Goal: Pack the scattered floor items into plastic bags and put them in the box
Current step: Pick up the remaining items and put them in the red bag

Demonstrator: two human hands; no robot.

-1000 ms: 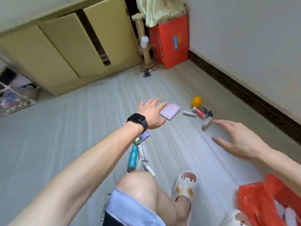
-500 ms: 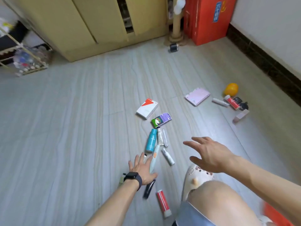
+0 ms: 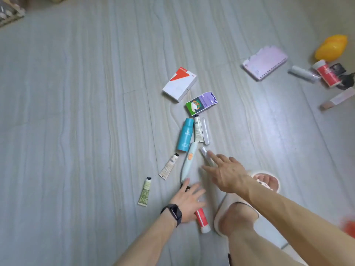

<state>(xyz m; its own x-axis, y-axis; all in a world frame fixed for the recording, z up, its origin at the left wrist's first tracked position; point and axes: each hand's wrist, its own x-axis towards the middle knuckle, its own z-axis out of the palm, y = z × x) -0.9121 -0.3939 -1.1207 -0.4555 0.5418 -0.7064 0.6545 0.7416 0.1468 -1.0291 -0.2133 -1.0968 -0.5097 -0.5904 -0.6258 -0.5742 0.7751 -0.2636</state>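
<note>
**Floor [image 3: 76, 131], grey plank: scattered items, none bagged yet.**

- Near cluster, by the feet: teal bottle [image 3: 184, 135]; cream tube [image 3: 198, 130] and clear stick [image 3: 206, 131] just beside it; pale blue pen-shaped device [image 3: 189, 160]; beige tube [image 3: 169, 167]; green patterned tube [image 3: 145, 191]; red tube [image 3: 201, 220]; small white tube [image 3: 205, 156].
- Just beyond the cluster: white-and-red box [image 3: 179, 84]; purple-and-green box [image 3: 201, 102].
- Far group, well apart to the right: lilac notebook [image 3: 265, 62], orange ball [image 3: 331, 48], red canister [image 3: 326, 73], white roll [image 3: 301, 72].
- Left hand [image 3: 187, 201]: fingers spread, palm down, low over the upper end of the red tube and a small dark item; holding nothing.
- Right hand [image 3: 226, 173]: fingers spread, forefinger at the small white tube; whether it touches cannot be told. Holding nothing.
- Slipper [image 3: 228, 208]: beside the red tube.
- Blurred red patch [image 3: 347, 225] at the right edge: probably the plastic bag. The box is out of view.

**Change:** a second ago the left hand was out by the notebook and the right hand hovered near the far group. Both have since dropped to the near cluster, and the view has tilted down, away from the cupboard and the box.

**Meaning:** collection appears to start with the near cluster. Every item still lies on the floor, so the task is at its beginning.
</note>
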